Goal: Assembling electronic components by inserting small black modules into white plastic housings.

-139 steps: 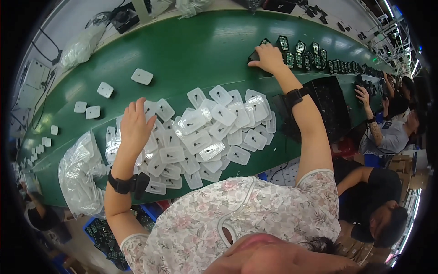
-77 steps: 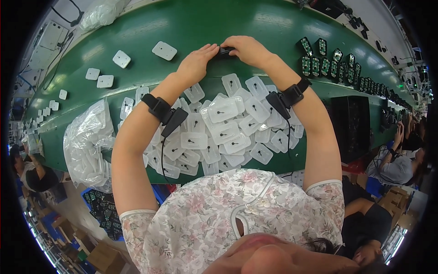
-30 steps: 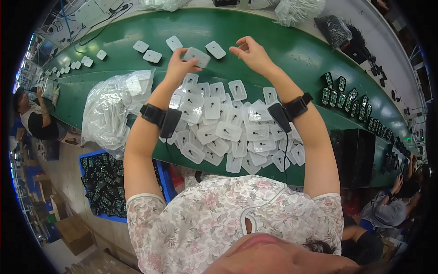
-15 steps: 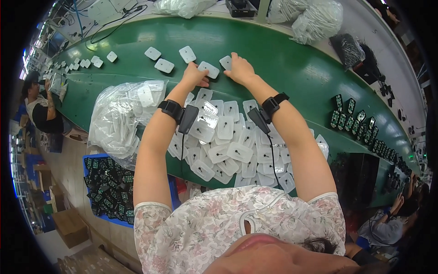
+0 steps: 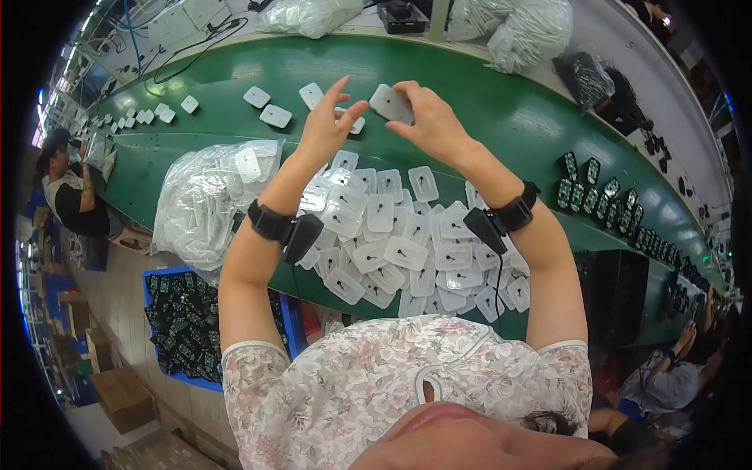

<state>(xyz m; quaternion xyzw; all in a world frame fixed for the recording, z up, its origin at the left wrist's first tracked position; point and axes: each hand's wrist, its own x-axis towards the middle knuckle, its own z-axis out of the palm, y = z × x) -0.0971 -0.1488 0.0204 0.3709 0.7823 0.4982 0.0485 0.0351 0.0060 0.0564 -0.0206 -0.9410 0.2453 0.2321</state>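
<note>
Head view is showing the right hand [image 5: 429, 119] pinching a white pad [image 5: 391, 103] while the left hand [image 5: 325, 125] is hovering open-fingered; that fingertip hold is risking a drop onto the pile [image 5: 407, 251].

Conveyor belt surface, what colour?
Green, glossy; the belt shows plainly in the head view.

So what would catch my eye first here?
Probably the heap of white pads spread over the green belt in front of the person. Above it the right hand holds one white pad, with the left hand open beside it.
</note>
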